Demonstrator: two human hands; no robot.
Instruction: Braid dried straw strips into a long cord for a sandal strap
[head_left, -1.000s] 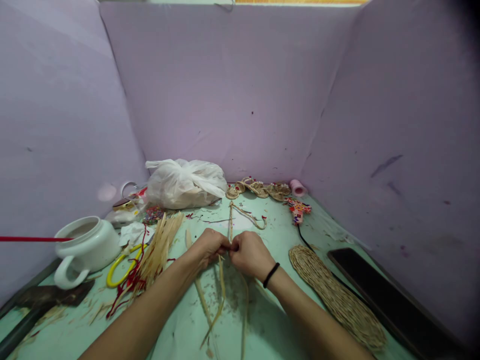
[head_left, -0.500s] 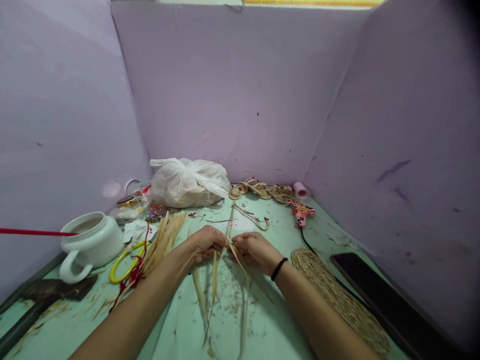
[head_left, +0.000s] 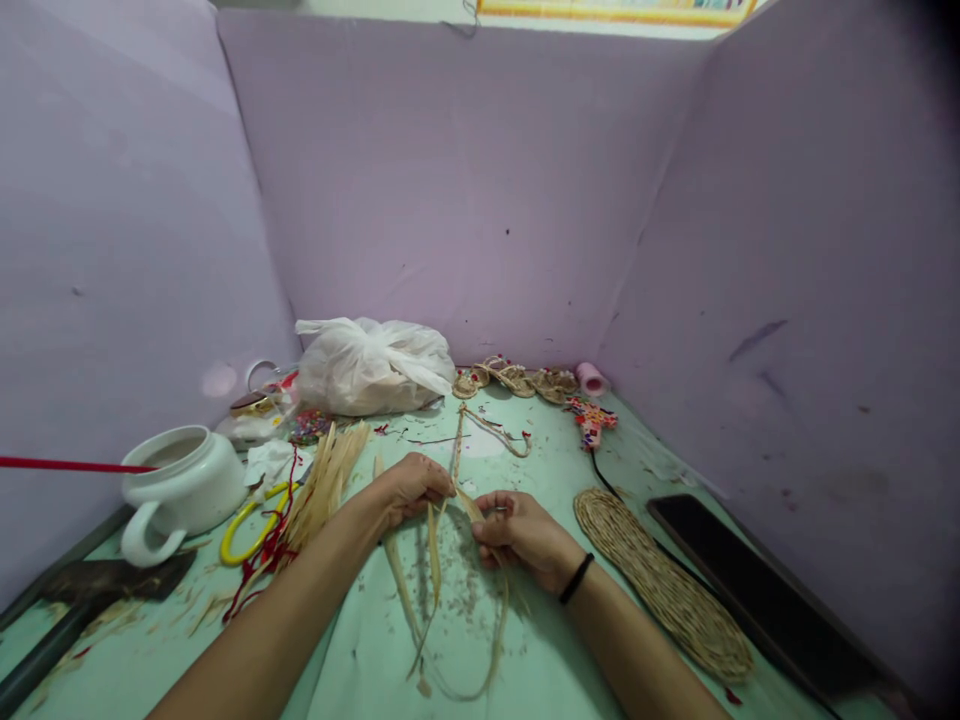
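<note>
A thin straw braid (head_left: pixel 458 446) runs away from me along the table and bends back to the right at its far end. My left hand (head_left: pixel 417 487) pinches the braid's near end. Loose flat straw strands (head_left: pixel 434 560) hang from there toward me. One strand (head_left: pixel 471 508) leads right to my right hand (head_left: pixel 519 532), whose thumb and fingers are closed on it. On the right wrist is a black band. A bundle of dry straw (head_left: pixel 334 470) lies beyond my left forearm.
At left are a white pot (head_left: pixel 184 478), yellow-handled scissors (head_left: pixel 247 528), red yarn (head_left: pixel 277 545) and a dark flat-bladed tool (head_left: pixel 112 585). A white plastic bag (head_left: pixel 375 368), small woven sandals (head_left: pixel 510 376) and a pink spool (head_left: pixel 592 379) stand behind. A woven sole (head_left: pixel 660 580) and dark slab (head_left: pixel 750 580) lie right.
My right hand has moved right and toward me, away from the left hand, drawing a strand with it. The left hand keeps its pinch on the braid. The view has shifted slightly.
</note>
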